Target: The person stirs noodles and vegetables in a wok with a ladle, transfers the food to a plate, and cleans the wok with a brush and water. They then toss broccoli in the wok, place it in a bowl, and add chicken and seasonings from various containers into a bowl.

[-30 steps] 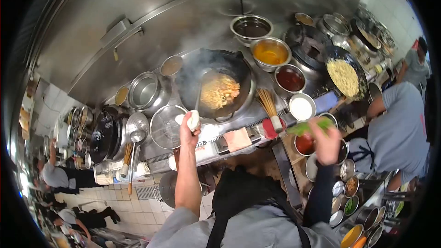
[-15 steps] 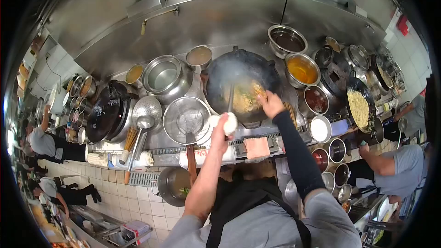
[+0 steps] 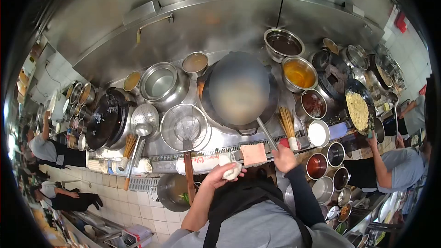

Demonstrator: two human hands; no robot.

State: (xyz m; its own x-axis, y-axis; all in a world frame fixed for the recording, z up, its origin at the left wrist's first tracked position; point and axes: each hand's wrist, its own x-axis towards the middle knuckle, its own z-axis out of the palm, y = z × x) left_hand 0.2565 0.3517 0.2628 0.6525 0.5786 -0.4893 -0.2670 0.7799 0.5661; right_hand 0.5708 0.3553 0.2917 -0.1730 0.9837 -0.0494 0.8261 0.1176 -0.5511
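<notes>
A folded white cloth (image 3: 233,171) lies in my left hand (image 3: 219,177), in front of the stove edge. My right hand (image 3: 284,158) grips a metal handle (image 3: 267,133) that slants up-left to the large wok (image 3: 273,93). A blurred round patch covers the wok's middle; pale food shows faintly there, and the far end of the handle cannot be made out. Between my hands a folded pink cloth (image 3: 253,154) lies on the stove's front edge. A bamboo brush (image 3: 287,126) stands just beyond my right hand.
A wire strainer (image 3: 184,126), a perforated ladle (image 3: 144,115) and a steel pot (image 3: 159,82) sit left. Bowls of orange liquid (image 3: 299,73) and dark liquid (image 3: 285,45) stand right. A co-worker (image 3: 397,165) at the right is beside a wok of yellow food (image 3: 357,109).
My left hand has drawn back toward me with the white cloth. My right hand has moved back from the food to the metal handle. The smoke has thinned, and the wok's middle is blurred.
</notes>
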